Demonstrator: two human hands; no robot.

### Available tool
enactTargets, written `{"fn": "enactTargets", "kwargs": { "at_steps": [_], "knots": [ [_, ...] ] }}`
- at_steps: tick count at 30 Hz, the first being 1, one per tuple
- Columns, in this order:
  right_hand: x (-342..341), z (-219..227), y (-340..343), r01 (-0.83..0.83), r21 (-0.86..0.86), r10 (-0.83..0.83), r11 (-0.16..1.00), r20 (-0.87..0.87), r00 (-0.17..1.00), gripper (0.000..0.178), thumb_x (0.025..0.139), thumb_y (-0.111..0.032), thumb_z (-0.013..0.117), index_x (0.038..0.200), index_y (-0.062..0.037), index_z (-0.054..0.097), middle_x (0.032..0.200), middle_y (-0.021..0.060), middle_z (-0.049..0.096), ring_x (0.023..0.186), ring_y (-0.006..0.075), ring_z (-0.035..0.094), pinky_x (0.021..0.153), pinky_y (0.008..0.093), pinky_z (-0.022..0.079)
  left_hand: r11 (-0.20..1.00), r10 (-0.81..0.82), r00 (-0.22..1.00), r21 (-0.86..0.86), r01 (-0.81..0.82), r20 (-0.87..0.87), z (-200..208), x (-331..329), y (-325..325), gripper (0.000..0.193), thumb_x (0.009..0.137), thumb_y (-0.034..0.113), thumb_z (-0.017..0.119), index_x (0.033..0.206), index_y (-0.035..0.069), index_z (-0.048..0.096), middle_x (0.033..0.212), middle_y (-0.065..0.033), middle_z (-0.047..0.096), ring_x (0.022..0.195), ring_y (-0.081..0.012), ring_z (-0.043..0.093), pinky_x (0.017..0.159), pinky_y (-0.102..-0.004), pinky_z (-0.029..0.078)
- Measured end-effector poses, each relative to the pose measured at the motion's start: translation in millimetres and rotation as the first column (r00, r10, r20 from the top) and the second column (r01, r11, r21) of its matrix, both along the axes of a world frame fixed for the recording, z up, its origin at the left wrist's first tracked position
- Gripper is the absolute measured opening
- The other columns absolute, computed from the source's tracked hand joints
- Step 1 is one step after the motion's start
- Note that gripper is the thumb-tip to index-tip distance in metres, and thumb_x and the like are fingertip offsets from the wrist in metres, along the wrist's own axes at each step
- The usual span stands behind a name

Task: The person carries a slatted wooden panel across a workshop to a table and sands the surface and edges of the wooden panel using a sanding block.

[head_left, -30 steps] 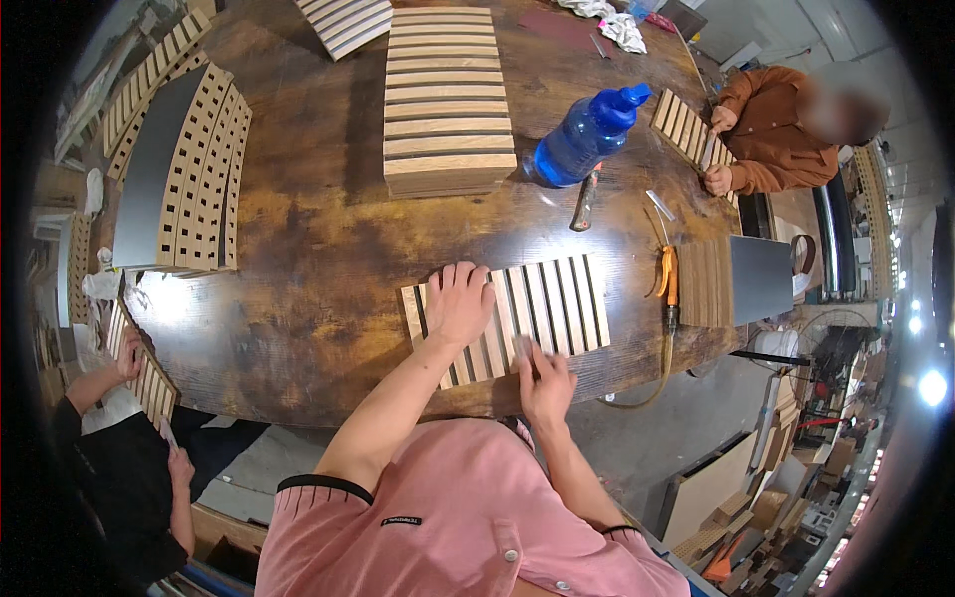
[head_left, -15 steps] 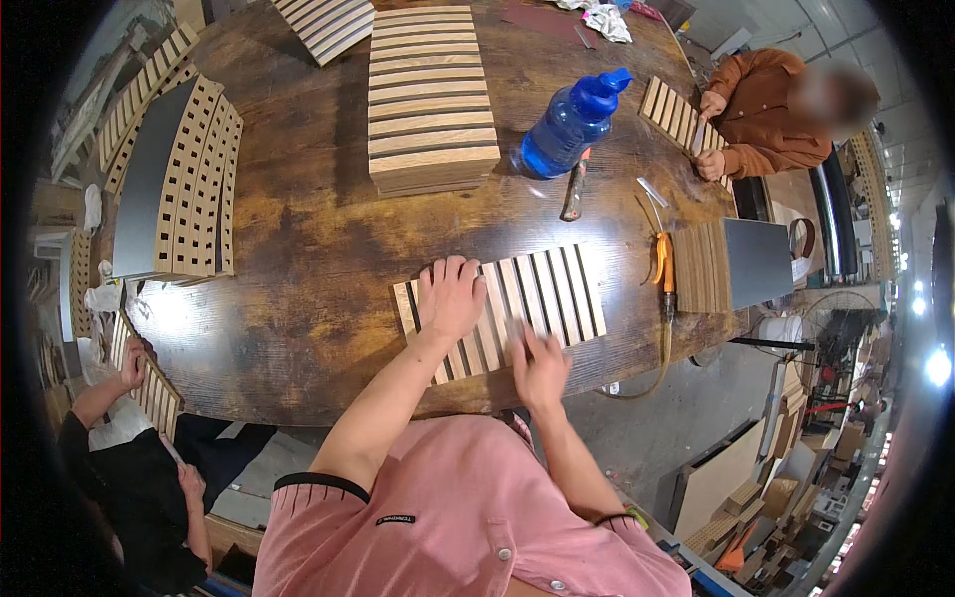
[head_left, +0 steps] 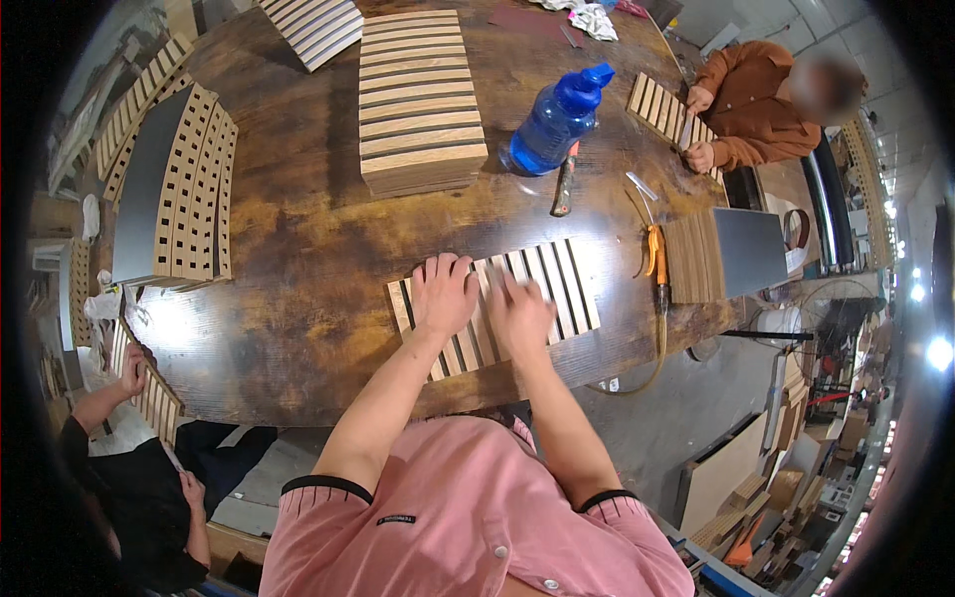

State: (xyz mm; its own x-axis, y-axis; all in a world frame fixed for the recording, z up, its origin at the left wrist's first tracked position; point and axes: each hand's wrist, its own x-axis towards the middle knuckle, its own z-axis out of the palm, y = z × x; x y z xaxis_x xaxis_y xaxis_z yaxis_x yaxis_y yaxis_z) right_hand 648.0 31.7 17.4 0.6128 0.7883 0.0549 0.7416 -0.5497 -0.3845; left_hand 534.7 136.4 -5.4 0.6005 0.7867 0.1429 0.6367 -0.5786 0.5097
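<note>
A slatted wood panel (head_left: 552,284) with pale strips and dark grooves lies on the table in front of me. My left hand (head_left: 444,297) rests flat across its left part, fingers stretched out over the slats. Beside it, my right hand (head_left: 522,313) is over the middle of the panel, fingers curled. Motion smears its fingertips, and whatever they pinch is too blurred to name.
Beyond the panel stand a stack of slatted panels (head_left: 418,109), a blue water bottle (head_left: 557,124) and a knife (head_left: 564,184). An orange air gun (head_left: 657,259) lies beside stacked boards (head_left: 696,261) at right. Co-workers (head_left: 756,109) handle panels at both sides.
My right hand has slid away from me along the slats, from the panel's near edge toward its far edge. My left hand stays in place on the panel. The view has shifted slightly.
</note>
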Motion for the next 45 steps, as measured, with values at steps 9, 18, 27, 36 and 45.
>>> {"fn": "enactTargets", "kwargs": {
  "at_steps": [9, 18, 27, 36, 45],
  "knots": [
    [-15.9, 39.4, -137.6, 0.207, -0.064, -0.217, 0.976, -0.314, 0.924, 0.031, 0.091, -0.026, 0.074, 0.118, -0.0120, 0.078, 0.087, 0.0094, 0.066, 0.086, 0.0299, 0.066, 0.081, 0.0454, 0.046, 1.000, 0.004, 1.000, 0.003, -0.004, -0.025, 2.3, 3.3, -3.9, 0.033, 0.099, 0.027, 0.057, 0.124, 0.008, 0.067, 0.118, -0.0087, 0.060, 0.115, -0.0277, 0.054, 0.104, -0.0471, 0.037],
    [0.1, 4.4, -82.6, -0.016, 0.226, 0.014, 0.974, 0.011, 1.000, 0.030, 0.084, -0.020, 0.081, 0.111, -0.0089, 0.080, 0.078, 0.0088, 0.060, 0.069, 0.0272, 0.061, 0.064, 0.0433, 0.047, 1.000, -0.014, 0.997, 0.011, 0.015, -0.070, 6.1, 3.8, -5.2, 0.034, 0.100, 0.027, 0.059, 0.128, 0.008, 0.064, 0.121, -0.0093, 0.059, 0.118, -0.0298, 0.053, 0.104, -0.0470, 0.037],
    [38.7, -11.4, 55.5, -0.034, 0.271, 0.017, 0.962, 0.068, 0.998, 0.034, 0.085, -0.024, 0.077, 0.119, -0.0188, 0.077, 0.085, 0.0065, 0.061, 0.079, 0.0286, 0.063, 0.071, 0.0449, 0.046, 1.000, 0.006, 0.999, 0.018, -0.006, -0.034, 7.0, 8.6, -4.3, 0.033, 0.098, 0.028, 0.060, 0.125, 0.010, 0.066, 0.121, -0.0076, 0.060, 0.118, -0.0279, 0.054, 0.106, -0.0478, 0.036],
    [-15.9, 11.1, -134.3, -0.028, 0.061, 0.025, 0.998, 0.046, 0.999, 0.036, 0.084, -0.021, 0.080, 0.120, -0.0163, 0.079, 0.079, 0.0041, 0.057, 0.072, 0.0237, 0.058, 0.070, 0.0414, 0.041, 1.000, -0.002, 0.997, 0.010, 0.003, -0.076, 5.0, 2.8, -4.8, 0.032, 0.102, 0.029, 0.057, 0.125, 0.008, 0.066, 0.122, -0.0102, 0.059, 0.116, -0.0299, 0.054, 0.104, -0.0474, 0.038],
    [-24.5, 22.6, -120.5, 0.201, 0.249, -0.121, 0.947, -0.304, 0.945, 0.030, 0.086, -0.020, 0.081, 0.115, -0.0112, 0.080, 0.080, 0.0066, 0.060, 0.074, 0.0267, 0.060, 0.072, 0.0420, 0.045, 0.999, -0.008, 0.999, 0.038, 0.010, -0.047, 3.6, 6.4, -6.0, 0.032, 0.103, 0.029, 0.056, 0.127, 0.009, 0.065, 0.121, -0.0101, 0.058, 0.117, -0.0293, 0.053, 0.105, -0.0478, 0.037]
  ]
}}
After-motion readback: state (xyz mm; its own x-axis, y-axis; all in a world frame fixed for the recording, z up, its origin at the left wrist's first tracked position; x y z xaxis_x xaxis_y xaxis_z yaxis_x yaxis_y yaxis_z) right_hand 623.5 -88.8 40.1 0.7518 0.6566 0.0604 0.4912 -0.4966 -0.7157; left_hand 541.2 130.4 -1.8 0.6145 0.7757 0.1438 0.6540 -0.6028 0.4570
